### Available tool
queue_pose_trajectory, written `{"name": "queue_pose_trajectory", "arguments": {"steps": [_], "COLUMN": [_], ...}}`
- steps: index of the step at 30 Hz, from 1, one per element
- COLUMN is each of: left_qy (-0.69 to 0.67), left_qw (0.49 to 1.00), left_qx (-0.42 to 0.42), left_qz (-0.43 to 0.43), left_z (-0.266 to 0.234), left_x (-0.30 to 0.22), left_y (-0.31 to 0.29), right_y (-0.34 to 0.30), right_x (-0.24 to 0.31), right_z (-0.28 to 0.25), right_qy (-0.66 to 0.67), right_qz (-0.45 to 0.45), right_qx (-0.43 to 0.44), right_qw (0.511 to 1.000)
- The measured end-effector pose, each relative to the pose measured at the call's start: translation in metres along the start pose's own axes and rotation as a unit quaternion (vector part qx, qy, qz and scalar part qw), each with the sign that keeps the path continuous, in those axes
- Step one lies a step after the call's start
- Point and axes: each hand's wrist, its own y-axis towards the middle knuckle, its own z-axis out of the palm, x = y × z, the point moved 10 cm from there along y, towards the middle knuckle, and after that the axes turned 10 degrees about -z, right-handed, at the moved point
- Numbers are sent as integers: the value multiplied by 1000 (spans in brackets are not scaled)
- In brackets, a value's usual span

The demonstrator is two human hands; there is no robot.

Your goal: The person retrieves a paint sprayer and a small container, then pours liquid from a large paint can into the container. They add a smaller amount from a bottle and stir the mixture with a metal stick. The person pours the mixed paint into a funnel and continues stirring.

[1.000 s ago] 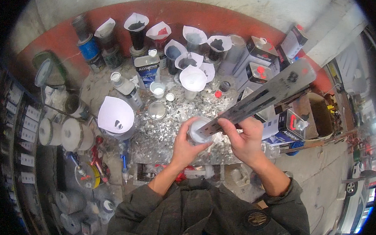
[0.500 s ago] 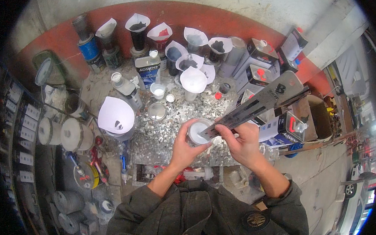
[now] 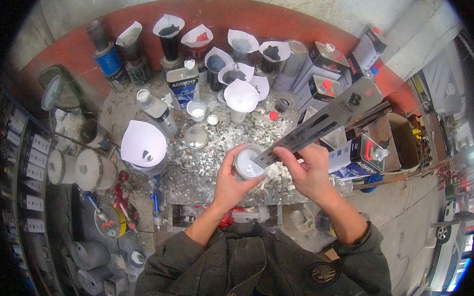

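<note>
Left hand (image 3: pixel 232 176) fingers curl around a cup (image 3: pixel 239 169) of pale liquid (image 3: pixel 246 160) at the near side of a flake-strewn workbench (image 3: pixel 192 178); right hand (image 3: pixel 307 171) fingers pinch a slotted metal strip (image 3: pixel 325 121) slanting inside. Paper funnels (image 3: pixel 241 96) stand farther off.

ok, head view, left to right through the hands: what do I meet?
Larger lidded tub, large paper cone, round metal lid, left hand around a cup, right hand holding a grey slotted strip, red-handled can.

Lettering (image 3: pixel 180 86) stands on a blue-labelled can (image 3: pixel 183 92); also the grey stick (image 3: pixel 326 122)
</note>
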Motion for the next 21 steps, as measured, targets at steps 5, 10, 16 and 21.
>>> {"name": "queue_pose_trajectory", "arguments": {"steps": [5, 10, 16, 21], "left_qy": [4, 45, 11, -2], "left_qw": [1000, 999, 1000, 1000], "left_qx": [-7, 0, 8, 9], "left_qz": [-8, -5, 9, -1], "left_z": [-1, -2, 4, 7], "left_x": [4, 9, 7, 11], "left_y": [0, -2, -1, -1], "right_y": [1, 18, 4, -5], "right_x": [19, 23, -9, 7], "right_z": [2, -18, 0, 3], "right_qy": [7, -3, 4, 28], "right_qz": [10, -49, -2, -3], "right_qx": [1, -64, 37, 7], "right_qw": [1000, 997, 999, 1000]}}
